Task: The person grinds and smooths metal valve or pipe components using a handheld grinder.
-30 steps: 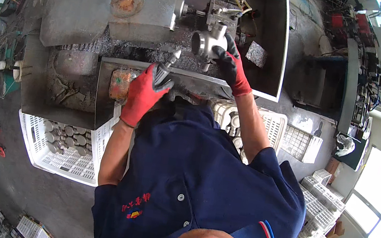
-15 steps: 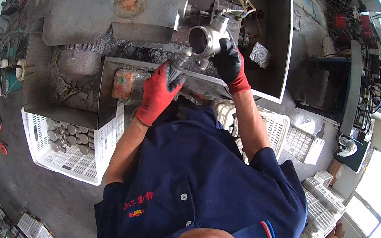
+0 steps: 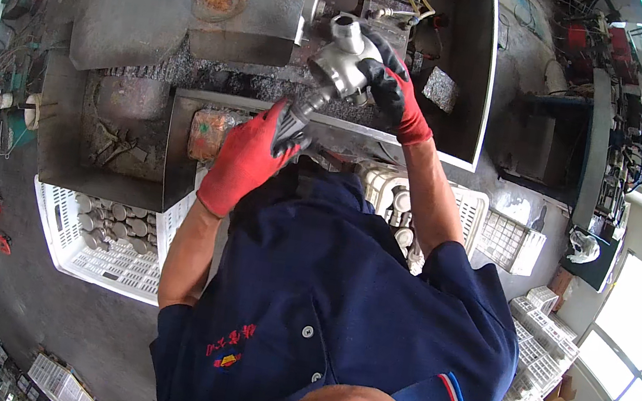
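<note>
My right hand, in a red glove with black coating, is closed on a silver metal housing casting. The casting has a round body and a short open pipe neck that points up and away. In a matching glove, my left hand is closed around a hand-held power tool with a ribbed grey barrel and a narrow metal nose. The tool's nose meets the casting's near lower side; its tip is hidden there. Both hands are above the near edge of the metal workbench.
A machine with a large grey metal cover stands at the far left. A steel bin is below it. White plastic crates with metal parts stand at left and under my right arm. A metal block lies in the tray.
My right hand has turned the casting, so its large round opening no longer faces me and its neck tilts left. The tool's nose, whose pale tip showed before, is now against the casting.
</note>
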Tool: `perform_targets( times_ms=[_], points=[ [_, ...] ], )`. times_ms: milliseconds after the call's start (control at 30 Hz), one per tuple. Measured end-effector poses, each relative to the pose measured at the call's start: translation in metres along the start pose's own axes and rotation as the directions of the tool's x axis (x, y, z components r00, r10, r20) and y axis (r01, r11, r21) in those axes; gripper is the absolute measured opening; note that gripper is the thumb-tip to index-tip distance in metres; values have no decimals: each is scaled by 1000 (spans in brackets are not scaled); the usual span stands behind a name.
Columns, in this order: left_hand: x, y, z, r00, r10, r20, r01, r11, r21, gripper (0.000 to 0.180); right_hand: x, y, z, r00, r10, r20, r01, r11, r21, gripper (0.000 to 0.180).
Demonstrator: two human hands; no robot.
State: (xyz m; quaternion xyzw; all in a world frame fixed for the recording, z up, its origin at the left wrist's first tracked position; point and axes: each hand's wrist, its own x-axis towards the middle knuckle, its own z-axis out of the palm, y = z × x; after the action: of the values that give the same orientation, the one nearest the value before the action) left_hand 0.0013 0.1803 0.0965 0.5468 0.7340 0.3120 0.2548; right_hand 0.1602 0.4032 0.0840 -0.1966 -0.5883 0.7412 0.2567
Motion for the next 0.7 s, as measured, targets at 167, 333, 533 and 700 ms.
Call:
perform_targets(
  times_ms=[167, 333, 533, 700],
  points=[
    [6, 7, -15, 982, -28, 186, -7, 983, 182, 64, 5, -14, 10, 976, -3, 217, 47, 979, -196, 60],
    [4, -9, 6, 976, -65, 207, 2, 957, 290, 71, -11, 13, 13, 971, 7, 239, 64, 956, -288, 63],
    [-31, -39, 22, 993, -41, 112, 19, 982, 190, 77, -83, 61, -37, 982, 11, -191, 24, 983, 180, 68],
    [-47, -62, 38, 963, -124, 240, 108, 991, 81, 74, -189, 47, -66, 836, -135, -532, 436, 751, 495, 49]
  ],
)
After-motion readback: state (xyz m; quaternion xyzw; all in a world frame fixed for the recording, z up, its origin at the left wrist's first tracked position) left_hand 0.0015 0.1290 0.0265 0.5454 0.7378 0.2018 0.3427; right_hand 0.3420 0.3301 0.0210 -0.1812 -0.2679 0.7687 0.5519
